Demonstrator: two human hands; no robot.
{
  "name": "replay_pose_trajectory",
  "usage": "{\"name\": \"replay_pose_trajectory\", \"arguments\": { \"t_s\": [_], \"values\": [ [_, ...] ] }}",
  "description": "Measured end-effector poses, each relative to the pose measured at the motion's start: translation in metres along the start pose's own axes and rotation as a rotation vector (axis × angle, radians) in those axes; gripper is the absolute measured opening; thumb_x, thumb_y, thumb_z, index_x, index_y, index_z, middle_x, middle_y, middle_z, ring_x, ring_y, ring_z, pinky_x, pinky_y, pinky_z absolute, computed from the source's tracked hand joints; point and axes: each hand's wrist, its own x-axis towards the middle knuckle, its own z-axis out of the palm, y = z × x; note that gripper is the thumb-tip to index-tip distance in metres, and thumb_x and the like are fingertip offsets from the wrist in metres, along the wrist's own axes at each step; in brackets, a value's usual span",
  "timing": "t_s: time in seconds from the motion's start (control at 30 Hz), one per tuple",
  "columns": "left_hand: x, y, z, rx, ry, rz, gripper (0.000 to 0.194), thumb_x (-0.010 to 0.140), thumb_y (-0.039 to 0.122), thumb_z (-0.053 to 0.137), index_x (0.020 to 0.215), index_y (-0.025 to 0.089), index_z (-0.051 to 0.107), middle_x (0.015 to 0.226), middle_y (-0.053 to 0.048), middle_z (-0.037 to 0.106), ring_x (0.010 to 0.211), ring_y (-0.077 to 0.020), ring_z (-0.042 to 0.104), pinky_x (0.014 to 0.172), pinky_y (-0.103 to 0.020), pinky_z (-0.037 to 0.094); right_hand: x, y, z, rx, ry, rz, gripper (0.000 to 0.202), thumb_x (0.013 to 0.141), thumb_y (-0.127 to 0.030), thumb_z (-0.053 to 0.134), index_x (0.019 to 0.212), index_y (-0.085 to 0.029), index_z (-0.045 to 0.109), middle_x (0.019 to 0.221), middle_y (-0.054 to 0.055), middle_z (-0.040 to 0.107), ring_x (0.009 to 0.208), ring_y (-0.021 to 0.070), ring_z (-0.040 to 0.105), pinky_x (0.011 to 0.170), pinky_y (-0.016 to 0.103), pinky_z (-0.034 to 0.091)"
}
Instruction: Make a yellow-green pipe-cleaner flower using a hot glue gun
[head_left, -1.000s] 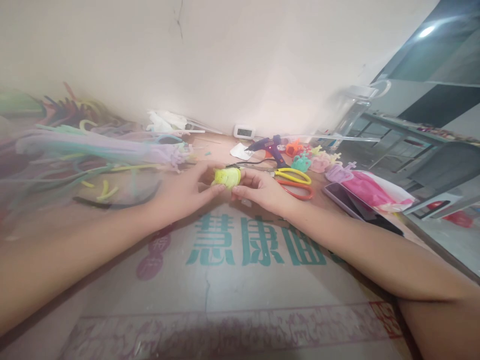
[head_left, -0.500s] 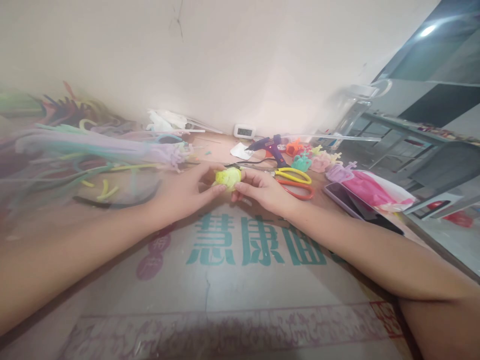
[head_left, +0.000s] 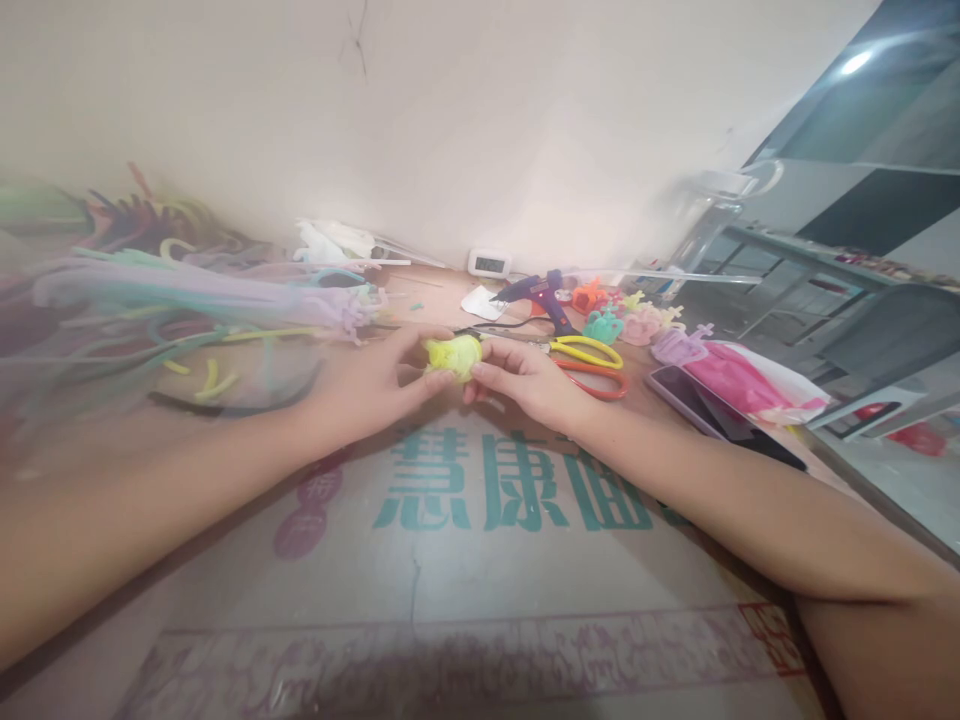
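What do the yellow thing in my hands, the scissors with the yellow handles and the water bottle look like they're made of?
Yellow piece: probably fuzzy craft stem, softly matte with blurred edges.

Scissors: smooth, slightly glossy handles, likely plastic or plastic-coated; the greyish part at the pivot suggests metal.

Bottle: clear and shiny, the background showing through; plastic or glass, I can't tell which.

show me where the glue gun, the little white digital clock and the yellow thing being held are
Glue gun (head_left: 556, 300): head view, on its body.
White digital clock (head_left: 491, 265): head view, on its display.
Yellow thing (head_left: 456, 355): head view, on its middle.
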Motion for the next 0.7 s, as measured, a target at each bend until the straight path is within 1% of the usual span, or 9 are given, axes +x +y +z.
{"name": "replay_pose_trajectory", "arguments": {
  "t_s": [0.1, 0.17, 0.27, 0.4, 0.53, 0.7],
  "values": [
    [0.0008, -0.001, 0.0005, -0.02, -0.001, -0.009, 0.056, 0.095, 0.061, 0.055, 0.141, 0.03, 0.054, 0.137, -0.005, 0.066, 0.115, -0.0266, 0.068, 0.103, -0.043, 0.052, 0.0003, -0.0007, 0.0006, 0.023, 0.021, 0.003, 0.039, 0.088, -0.055, 0.073, 0.087, -0.017, 0.063, 0.076, 0.002, 0.073, 0.07, 0.0127, 0.064, 0.07, 0.027, 0.052],
    [0.0012, -0.0019, 0.0009, -0.02, 0.006, -0.012, 0.056, 0.094, 0.062, 0.055, 0.14, 0.03, 0.055, 0.136, -0.005, 0.067, 0.115, -0.0266, 0.068, 0.104, -0.043, 0.052, 0.0002, -0.0012, 0.0006, 0.031, 0.034, 0.003, 0.038, 0.087, -0.054, 0.074, 0.089, -0.017, 0.064, 0.075, 0.001, 0.072, 0.069, 0.0126, 0.064, 0.07, 0.027, 0.052],
    [0.0015, -0.0034, 0.0015, -0.018, 0.015, -0.015, 0.055, 0.094, 0.062, 0.055, 0.139, 0.03, 0.055, 0.135, -0.005, 0.067, 0.114, -0.0268, 0.068, 0.103, -0.043, 0.052, -0.0004, -0.0023, 0.0005, 0.04, 0.034, -0.009, 0.034, 0.085, -0.048, 0.076, 0.092, -0.017, 0.065, 0.076, 0.001, 0.072, 0.069, 0.0123, 0.064, 0.07, 0.027, 0.052],
    [0.0014, -0.0051, 0.0016, -0.026, 0.02, -0.002, 0.055, 0.094, 0.061, 0.056, 0.139, 0.03, 0.056, 0.134, -0.006, 0.068, 0.115, -0.0278, 0.068, 0.101, -0.044, 0.053, -0.0013, -0.0041, 0.0004, 0.026, 0.027, -0.021, 0.027, 0.088, -0.042, 0.073, 0.093, -0.016, 0.066, 0.079, 0.002, 0.072, 0.072, 0.0131, 0.066, 0.072, 0.028, 0.053],
    [0.0014, -0.0045, 0.0015, -0.036, 0.013, -0.006, 0.055, 0.094, 0.061, 0.056, 0.14, 0.031, 0.056, 0.135, -0.006, 0.067, 0.115, -0.0276, 0.068, 0.101, -0.045, 0.053, -0.0011, -0.0043, 0.0008, -0.007, 0.037, 0.001, 0.021, 0.088, -0.037, 0.071, 0.092, -0.017, 0.064, 0.078, 0.002, 0.072, 0.071, 0.0131, 0.065, 0.072, 0.028, 0.053],
    [0.0016, -0.0032, 0.0017, -0.033, 0.007, -0.009, 0.056, 0.094, 0.062, 0.056, 0.141, 0.03, 0.055, 0.137, -0.005, 0.066, 0.116, -0.0277, 0.068, 0.101, -0.045, 0.053, -0.0001, -0.003, 0.0019, -0.072, 0.05, 0.028, 0.01, 0.09, -0.027, 0.064, 0.092, -0.018, 0.061, 0.076, 0.001, 0.072, 0.068, 0.0117, 0.063, 0.068, 0.026, 0.051]
  ]
}}
